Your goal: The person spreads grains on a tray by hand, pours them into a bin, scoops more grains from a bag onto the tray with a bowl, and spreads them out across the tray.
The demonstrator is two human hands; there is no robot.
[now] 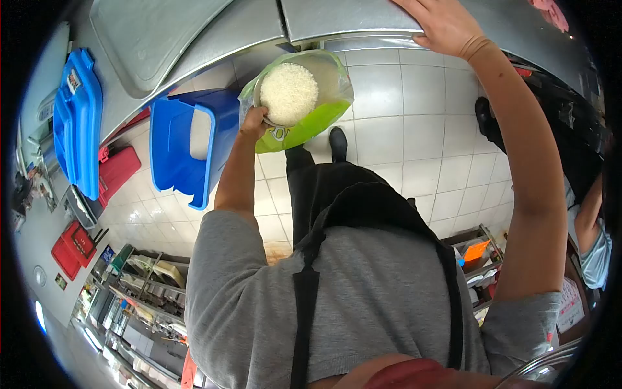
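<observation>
My left hand [254, 122] is closed on the near-left edge of a round bowl [257, 95] heaped with white rice [289, 93]. The bowl is at the mouth of a green and clear plastic bag [324, 122], whose sides surround it; its underside is hidden. Flat on the steel counter [350, 18] near its front edge lies my right hand [447, 27], fingers stretched out and holding nothing. To the left of the bag stands a blue bin [223, 139] with pale grain-like contents [200, 135] inside.
A large steel tray [139, 48] lies on the counter at upper left. A blue lid [79, 123] and a red container [120, 174] are farther left. Another person's arm [588, 217] shows at the right edge. Loaded shelves [152, 272] stand behind me on the tiled floor [424, 139].
</observation>
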